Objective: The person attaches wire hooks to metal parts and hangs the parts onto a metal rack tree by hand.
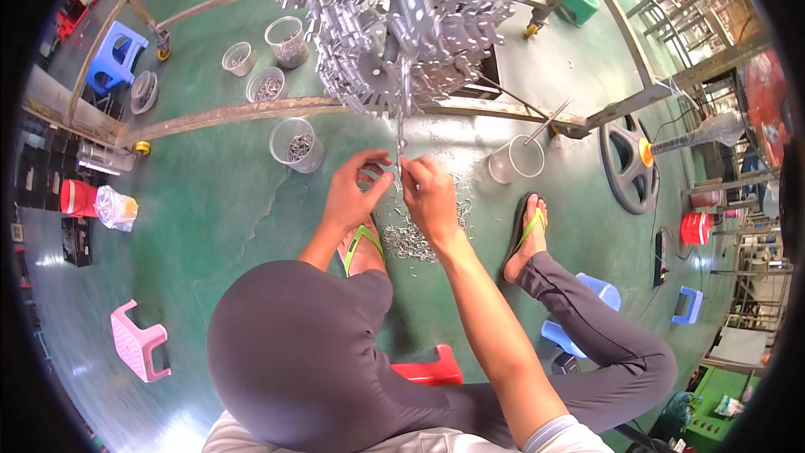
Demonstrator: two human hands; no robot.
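A large cluster of shiny metal parts (411, 17) hangs at the top centre, with a narrow metal strip (401, 130) reaching down from it. My right hand (430, 193) is closed at the strip's lower end, its fingers pinched; what lies between them is too small to make out. Just to the left, my left hand (359, 189) has its fingers curved and apart, close to the strip, with nothing visible in it. Below both hands, many small metal hooks (411, 242) lie scattered on the green floor between my feet.
Plastic cups with small metal pieces (297, 145) stand at the left, and a clear cup (516, 159) with rods at the right. A rusty frame (243, 111) crosses in front. Farther out are a black wheel (629, 164), a pink stool (138, 341) and blue stools (117, 57).
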